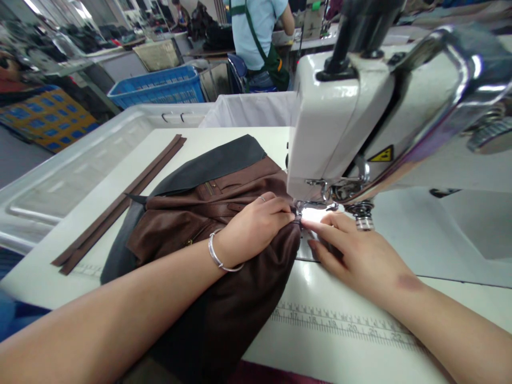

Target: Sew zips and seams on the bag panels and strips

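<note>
A brown leather piece [248,298] with zips and dark grey panels lies bunched on the white sewing table [312,330]. Its right edge sits under the presser foot [298,209] of a white sewing machine [324,122]. My left hand [256,224], with a ring and a silver bangle, presses on the leather just left of the foot, its fingers bent around a fold at the edge. My right hand [348,245] reaches in from the right. Its index fingertip touches the leather edge by the needle area, the other fingers spread over the metal plate.
Two long brown strips [132,197] lie left of the leather. A printed ruler [340,322] runs along the table's front. Beyond are a white bin [256,106], a blue crate [160,88] and a seated person [256,37].
</note>
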The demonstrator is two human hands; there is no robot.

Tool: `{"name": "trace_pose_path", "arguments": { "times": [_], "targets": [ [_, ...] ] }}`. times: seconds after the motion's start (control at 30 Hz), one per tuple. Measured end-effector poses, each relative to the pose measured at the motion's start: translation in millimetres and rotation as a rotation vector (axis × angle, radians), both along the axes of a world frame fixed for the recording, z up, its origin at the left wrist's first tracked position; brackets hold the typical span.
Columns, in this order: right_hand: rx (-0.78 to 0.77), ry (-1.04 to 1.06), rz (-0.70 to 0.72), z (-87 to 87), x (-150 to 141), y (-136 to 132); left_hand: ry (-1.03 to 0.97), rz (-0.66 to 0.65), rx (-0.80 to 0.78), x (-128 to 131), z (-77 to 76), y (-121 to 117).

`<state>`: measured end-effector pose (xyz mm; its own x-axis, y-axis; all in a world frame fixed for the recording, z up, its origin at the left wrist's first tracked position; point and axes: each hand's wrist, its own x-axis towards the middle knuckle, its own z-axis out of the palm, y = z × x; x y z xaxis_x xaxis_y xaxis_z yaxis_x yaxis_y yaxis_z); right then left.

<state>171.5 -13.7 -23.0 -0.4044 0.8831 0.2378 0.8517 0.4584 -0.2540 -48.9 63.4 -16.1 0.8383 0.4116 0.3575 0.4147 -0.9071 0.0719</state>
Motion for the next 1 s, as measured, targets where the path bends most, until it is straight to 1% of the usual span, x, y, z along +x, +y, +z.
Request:
{"name": "trace_pose_path", "arguments": {
  "times": [0.2,0.43,0.6,0.77,0.9,1.0],
  "targets": [
    [-0.001,-0.006,-0.008,-0.1,-0.3,-1.0,-0.002,-0.100,0.077,0.2,0.5,-0.1],
    [0.001,-0.046,-0.021,-0.3,-1.7,-0.4,-0.003,-0.100,0.105,2.1,0.7,-0.9],
    [-0.006,-0.028,-0.008,-0.6,-0.9,-1.5,-0.015,-0.076,0.073,1.8,0.1,-1.5],
    [0.015,-0.031,0.013,-1.2,-1.1,-3.4,-0.020,-0.104,0.085,1.8,1.7,0.3],
    [-0.001,-0.049,0.017,0.4,-2.9,-3.2,-0.040,-0.135,0.083,2.4,3.5,2.4],
    [-0.027,-0.081,0.012,1.1,-3.2,-2.7,-0.017,-0.119,0.052,3.1,3.2,4.9]
  ]
}}
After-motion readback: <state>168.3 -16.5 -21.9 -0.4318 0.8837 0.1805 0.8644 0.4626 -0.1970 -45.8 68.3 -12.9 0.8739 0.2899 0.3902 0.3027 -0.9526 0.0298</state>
